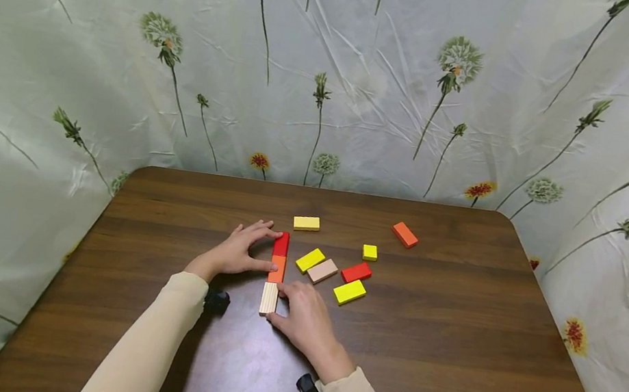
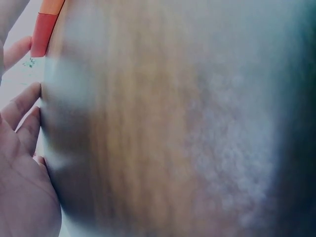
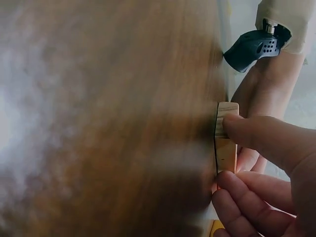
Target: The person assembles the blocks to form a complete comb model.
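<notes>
A red block (image 1: 281, 244), an orange block (image 1: 276, 269) and a plain wooden block (image 1: 269, 299) lie end to end in a row on the table. My left hand (image 1: 239, 251) is at the row's left side, fingers spread, its index fingertip touching the red block and its thumb the orange one. From the right, my right hand (image 1: 306, 318) pinches the plain wooden block, the thumb at its near end and fingers by its far end. The right wrist view shows that thumb (image 3: 261, 136) pressed on the wood.
Right of the row lie loose blocks: yellow (image 1: 310, 260), pale pink (image 1: 322, 271), red (image 1: 356, 272), another yellow (image 1: 350, 292) and a small yellow one (image 1: 370, 252). Farther back are a pale yellow block (image 1: 306, 224) and an orange-red block (image 1: 405, 235). A flowered curtain (image 1: 369, 94) hangs behind the table.
</notes>
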The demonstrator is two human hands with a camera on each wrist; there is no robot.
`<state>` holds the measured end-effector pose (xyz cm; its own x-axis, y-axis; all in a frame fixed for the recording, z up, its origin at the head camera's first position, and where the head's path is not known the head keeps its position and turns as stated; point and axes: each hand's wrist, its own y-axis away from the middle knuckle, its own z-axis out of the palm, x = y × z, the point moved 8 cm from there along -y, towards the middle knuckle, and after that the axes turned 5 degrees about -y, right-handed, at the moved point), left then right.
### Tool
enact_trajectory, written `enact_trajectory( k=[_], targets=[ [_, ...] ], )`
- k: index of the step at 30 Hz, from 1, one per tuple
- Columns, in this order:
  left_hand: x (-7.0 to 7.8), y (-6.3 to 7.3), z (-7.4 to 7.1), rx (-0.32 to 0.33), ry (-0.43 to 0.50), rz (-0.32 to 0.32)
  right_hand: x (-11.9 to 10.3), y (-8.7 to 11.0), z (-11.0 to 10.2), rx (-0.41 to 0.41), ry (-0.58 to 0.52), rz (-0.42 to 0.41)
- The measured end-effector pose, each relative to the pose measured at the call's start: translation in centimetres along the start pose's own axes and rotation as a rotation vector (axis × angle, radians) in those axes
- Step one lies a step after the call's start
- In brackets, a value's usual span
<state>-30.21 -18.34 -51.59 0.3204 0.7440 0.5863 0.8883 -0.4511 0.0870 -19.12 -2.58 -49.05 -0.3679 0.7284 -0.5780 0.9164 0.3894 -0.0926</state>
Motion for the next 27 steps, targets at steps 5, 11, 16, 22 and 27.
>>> enact_trajectory(
  k=[5, 11, 16, 22, 27],
  targets=[
    [-0.07, -0.02, -0.09, 0.008, 0.0, 0.007, -0.17, 0.05, -0.07, 0.012, 0.003, -0.024],
    [-0.3, -0.13, -0.03, 0.01, -0.018, 0.011, -0.4, 0.08, -0.19, 0.024, 0.011, -0.086],
    [-0.31, -0.16, -0.02, 0.005, -0.015, 0.006, -0.25, 0.06, -0.3, 0.015, -0.003, -0.087],
    [-0.23, -0.08, -0.06, 0.004, -0.019, 0.009, -0.13, -0.18, -0.42, -0.014, -0.011, -0.071],
    [-0.12, 0.01, 0.04, -0.001, -0.015, 0.006, -0.07, -0.19, -0.42, -0.041, -0.017, -0.054]
  ],
)
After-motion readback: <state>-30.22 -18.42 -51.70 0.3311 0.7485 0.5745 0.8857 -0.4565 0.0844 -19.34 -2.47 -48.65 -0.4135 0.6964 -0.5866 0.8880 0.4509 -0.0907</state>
